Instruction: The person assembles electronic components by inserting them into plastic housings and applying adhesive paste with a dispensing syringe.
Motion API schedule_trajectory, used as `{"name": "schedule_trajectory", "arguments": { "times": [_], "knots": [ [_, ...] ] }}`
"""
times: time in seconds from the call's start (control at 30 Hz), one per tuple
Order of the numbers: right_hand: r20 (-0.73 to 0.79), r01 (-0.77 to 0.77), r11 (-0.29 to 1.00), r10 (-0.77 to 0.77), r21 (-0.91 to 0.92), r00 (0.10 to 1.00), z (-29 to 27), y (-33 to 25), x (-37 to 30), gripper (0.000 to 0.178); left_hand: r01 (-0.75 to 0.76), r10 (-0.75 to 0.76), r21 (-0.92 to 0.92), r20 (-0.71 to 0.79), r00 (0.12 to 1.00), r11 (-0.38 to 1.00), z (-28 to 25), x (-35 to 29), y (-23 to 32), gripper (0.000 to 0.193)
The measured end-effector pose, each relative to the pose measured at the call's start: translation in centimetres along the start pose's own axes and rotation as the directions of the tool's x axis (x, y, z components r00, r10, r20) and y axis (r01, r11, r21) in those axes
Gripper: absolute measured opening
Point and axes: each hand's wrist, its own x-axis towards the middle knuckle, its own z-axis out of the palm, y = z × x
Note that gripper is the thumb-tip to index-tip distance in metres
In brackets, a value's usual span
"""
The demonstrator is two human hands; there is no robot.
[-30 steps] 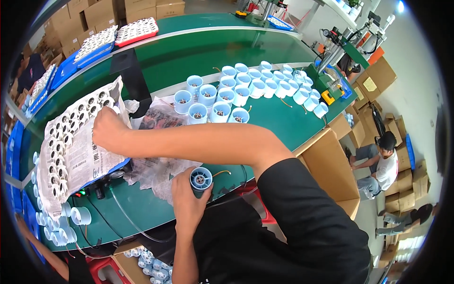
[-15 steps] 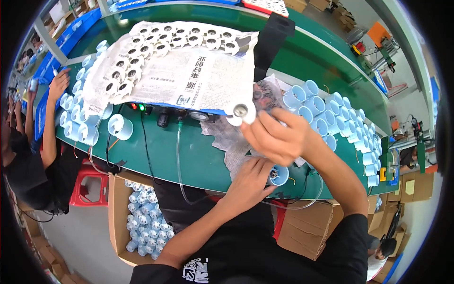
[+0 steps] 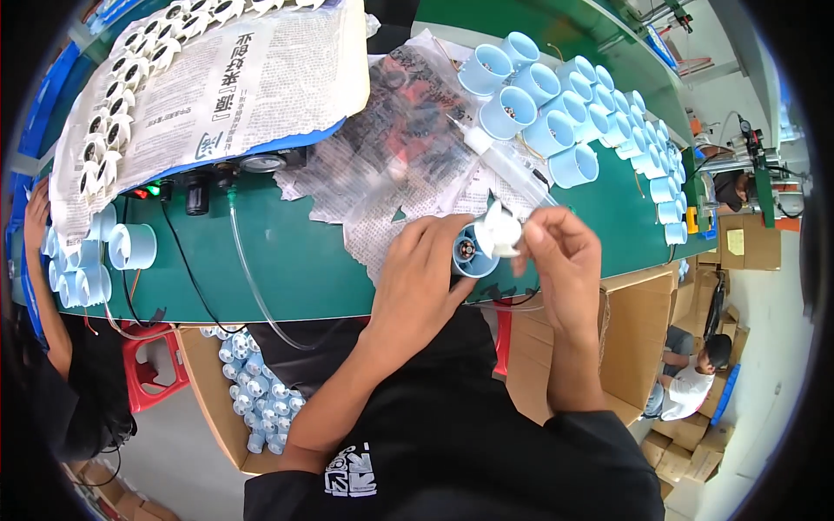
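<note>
My left hand [image 3: 419,273] is wrapped round a light blue cup-shaped housing [image 3: 458,264] at the table's near edge. Its open mouth faces up, and a small round motor part shows inside. Between the thumb and fingers of my right hand [image 3: 566,265] is a white fan wheel [image 3: 500,233] with curved blades. The wheel is tilted over the housing's upper right rim and partly covers the mouth; whether they touch I cannot tell. Just beyond my hands, a clear syringe [image 3: 512,167] with a thin tip lies on crumpled newspaper [image 3: 369,230].
Many blue housings [image 3: 573,165] stand in rows at the right. Newspaper [image 3: 252,95] holding several white fan wheels [image 3: 117,130] covers a box with gauges and a clear hose [image 3: 248,252]. A carton [image 3: 208,382] of assembled pieces sits below. A co-worker's arm [image 3: 48,286] is at the left.
My right hand has brought the fan wheel from beside the newspaper down to the housing in my left hand. The view has shifted, and the syringe now shows.
</note>
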Motion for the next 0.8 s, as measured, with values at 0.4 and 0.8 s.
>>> {"name": "schedule_trajectory", "arguments": {
  "times": [0.4,0.8],
  "knots": [
    [0.02,-0.06,0.891,0.077,-0.45,0.997,1.3,0.5,-1.1,0.012,0.018,-0.018,0.002,0.018,1.0,1.0,0.0,-0.4,0.2,0.067],
    [0.275,0.265,0.675,-0.096,-0.688,0.957,1.1,-0.3,-0.5,0.014,0.044,-0.044,-0.003,0.01,0.999,0.999,0.0,-0.2,0.2,0.068]
  ]
}}
